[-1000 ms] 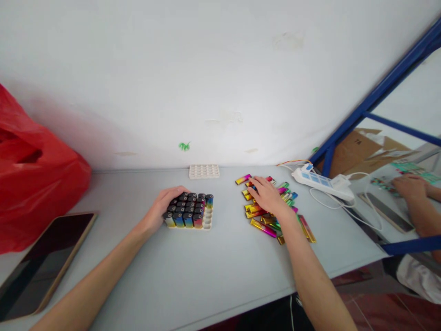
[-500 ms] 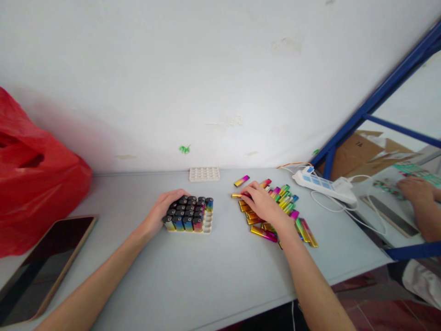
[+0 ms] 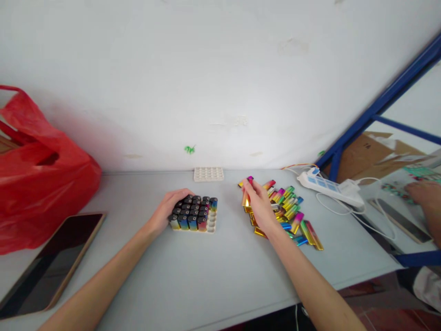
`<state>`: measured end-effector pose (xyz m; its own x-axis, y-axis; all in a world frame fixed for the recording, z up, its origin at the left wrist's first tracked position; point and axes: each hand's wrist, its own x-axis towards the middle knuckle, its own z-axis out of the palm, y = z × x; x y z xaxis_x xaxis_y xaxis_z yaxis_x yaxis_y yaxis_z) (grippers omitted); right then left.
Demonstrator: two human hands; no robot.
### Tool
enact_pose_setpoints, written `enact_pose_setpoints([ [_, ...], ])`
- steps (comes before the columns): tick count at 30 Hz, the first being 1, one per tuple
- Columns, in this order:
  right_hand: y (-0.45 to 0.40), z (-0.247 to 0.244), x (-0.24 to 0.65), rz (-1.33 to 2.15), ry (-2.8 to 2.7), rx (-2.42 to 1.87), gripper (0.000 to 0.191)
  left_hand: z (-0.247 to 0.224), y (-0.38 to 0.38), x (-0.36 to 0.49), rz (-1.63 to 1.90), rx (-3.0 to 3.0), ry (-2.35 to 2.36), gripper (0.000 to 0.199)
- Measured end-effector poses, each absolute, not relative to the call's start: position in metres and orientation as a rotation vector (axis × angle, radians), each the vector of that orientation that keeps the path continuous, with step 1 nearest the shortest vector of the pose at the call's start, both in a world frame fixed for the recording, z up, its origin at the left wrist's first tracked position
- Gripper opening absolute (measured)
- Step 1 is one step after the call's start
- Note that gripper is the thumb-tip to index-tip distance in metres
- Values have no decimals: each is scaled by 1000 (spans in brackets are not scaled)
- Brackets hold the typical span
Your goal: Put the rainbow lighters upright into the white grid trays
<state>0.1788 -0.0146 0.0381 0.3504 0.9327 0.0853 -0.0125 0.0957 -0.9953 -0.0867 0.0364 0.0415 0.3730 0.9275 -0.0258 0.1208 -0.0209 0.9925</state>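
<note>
A white tray [image 3: 212, 222] with round pockets holds several black-topped lighters [image 3: 188, 212] standing upright, their bodies in shiny fading colours. Its right-hand column is mostly bare pockets. My left hand [image 3: 168, 206] curls round the far left side of this group, fingers against the lighters and partly hidden behind them. Over a loose pile of shiny metallic-coloured lighters [image 3: 295, 222], my right hand [image 3: 259, 202] pinches one gold-and-red lighter [image 3: 245, 198] between thumb and fingers. That lighter is tilted up, its upper end covered by the fingers.
Against the wall lies a second white pocketed tray [image 3: 208, 174]. A power strip [image 3: 330, 187] with cables sits at the back right beside a blue metal frame [image 3: 335, 163]. At left are a red plastic bag [image 3: 51, 184] and a dark phone-like device [image 3: 51, 264]. Another person's hand [image 3: 425, 192] shows beyond the frame.
My right hand has closed on a lighter at the pile's left edge and turned it from lying flat to tilted upright. My left hand stays at the tray. The view has shifted slightly.
</note>
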Motion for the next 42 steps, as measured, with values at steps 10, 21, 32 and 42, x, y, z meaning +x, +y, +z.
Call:
enact_pose_setpoints([
  [10, -28, 43, 157, 1145, -1133, -1232, 49, 41, 36, -86, 881, 1473, 996, 41],
  [21, -43, 42, 144, 640, -1586, -1473, 46, 40, 35, -86, 889, 1482, 999, 40],
  [32, -39, 38, 142, 702, -1553, -1490, 53, 41, 35, -86, 886, 1454, 987, 39],
  [42, -39, 38, 144, 711, -1589, -1456, 40, 43, 33, -85, 880, 1455, 995, 40],
])
